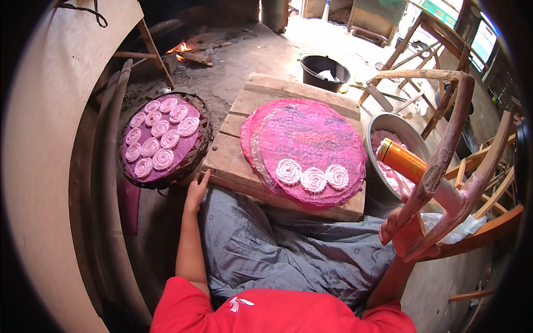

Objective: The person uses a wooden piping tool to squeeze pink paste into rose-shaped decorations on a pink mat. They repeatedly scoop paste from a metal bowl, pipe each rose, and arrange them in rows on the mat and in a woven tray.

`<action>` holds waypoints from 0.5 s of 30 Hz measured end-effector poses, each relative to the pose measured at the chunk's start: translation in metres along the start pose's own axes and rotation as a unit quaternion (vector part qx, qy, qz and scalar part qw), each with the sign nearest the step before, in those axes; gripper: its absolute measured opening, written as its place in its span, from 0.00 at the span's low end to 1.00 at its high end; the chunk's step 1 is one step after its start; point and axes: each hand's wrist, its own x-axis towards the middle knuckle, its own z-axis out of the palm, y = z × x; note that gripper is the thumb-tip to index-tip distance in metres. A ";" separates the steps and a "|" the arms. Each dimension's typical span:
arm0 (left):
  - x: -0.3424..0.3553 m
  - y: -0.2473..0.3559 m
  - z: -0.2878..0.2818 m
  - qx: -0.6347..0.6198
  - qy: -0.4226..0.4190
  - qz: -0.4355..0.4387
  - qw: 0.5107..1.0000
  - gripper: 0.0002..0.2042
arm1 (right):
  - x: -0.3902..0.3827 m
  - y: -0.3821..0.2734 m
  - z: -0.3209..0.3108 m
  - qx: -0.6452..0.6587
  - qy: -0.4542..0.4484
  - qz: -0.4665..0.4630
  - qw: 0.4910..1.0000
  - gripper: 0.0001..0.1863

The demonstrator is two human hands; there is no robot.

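Observation:
My left hand (196,190) grips the near left corner of a low wooden board (233,147), its thumb along the edge and other fingers partly hidden. On the board lies a stack of round pink mesh mats (316,139). Three pale pink noodle-like swirls (313,180) sit in a row on the top mat's near side. At the right my right hand (408,230) is closed around the lower arms of a wooden lever press (444,150), raised and tilted. An orange cylinder (402,160) is set in the press, above the metal pot.
A dark-rimmed basket (208,119) at the left holds a purple mat with several swirls. The metal pot (373,125) on the right contains pink dough. Behind the board stands a black bucket (316,83). A wood fire (180,49) burns far left; wooden frames (427,33) crowd the right.

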 end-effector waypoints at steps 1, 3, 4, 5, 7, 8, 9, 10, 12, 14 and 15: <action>0.000 0.001 0.001 0.010 0.001 -0.015 1.000 0.43 | -0.002 -0.001 0.002 -0.016 0.011 -0.001 1.000 0.74; -0.001 0.003 0.002 0.021 0.027 0.011 0.999 0.43 | -0.005 -0.002 0.005 -0.029 0.021 -0.013 0.999 0.76; -0.001 0.004 0.002 0.030 0.022 0.001 0.999 0.44 | -0.006 -0.003 0.006 -0.029 0.019 -0.014 0.999 0.76; 0.000 0.005 0.003 0.041 0.025 -0.002 0.999 0.44 | -0.007 -0.003 0.006 -0.024 0.010 -0.017 1.000 0.76; 0.001 0.006 0.005 0.050 0.027 -0.006 0.998 0.43 | -0.008 -0.003 0.007 -0.020 0.000 -0.019 1.000 0.75; 0.002 0.007 0.006 0.049 0.027 -0.005 0.998 0.43 | -0.009 -0.003 0.008 -0.022 0.000 -0.020 1.000 0.75; 0.001 0.007 0.007 0.045 0.021 0.000 0.999 0.43 | -0.009 -0.003 0.008 -0.018 -0.004 -0.025 1.000 0.75; 0.000 0.007 0.009 0.026 0.009 -0.023 0.999 0.42 | -0.010 -0.002 0.008 -0.027 0.008 -0.020 0.999 0.75; -0.008 0.006 0.013 -0.027 -0.006 -0.048 0.998 0.39 | -0.013 -0.001 0.007 -0.027 0.018 -0.020 0.999 0.74; -0.022 0.003 0.018 -0.156 -0.020 -0.061 0.986 0.28 | -0.018 0.001 0.006 -0.049 0.062 -0.014 0.997 0.73; -0.033 0.000 0.021 -0.200 -0.012 -0.076 0.977 0.25 | -0.020 0.001 0.005 -0.056 0.085 -0.011 0.995 0.72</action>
